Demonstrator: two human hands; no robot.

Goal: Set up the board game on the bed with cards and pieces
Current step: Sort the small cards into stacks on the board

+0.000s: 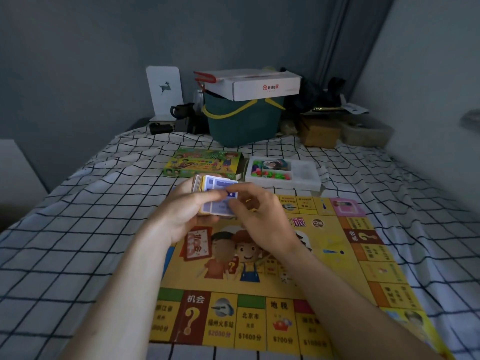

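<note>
Hands meet above the yellow paper game board (272,268) spread on the black-and-white checked bed sheet (78,229), the left hand (181,216) cupping a thick stack of blue-faced cards (215,196), its grip closed round them, while the right hand (262,216) pinches the top card.

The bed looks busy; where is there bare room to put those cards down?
Bare checked sheet lies left of the game board, and a narrower strip right of it. The board's yellow middle is partly free beside the hands. The far end is crowded: game box, pieces tray, green basket and clutter.
</note>
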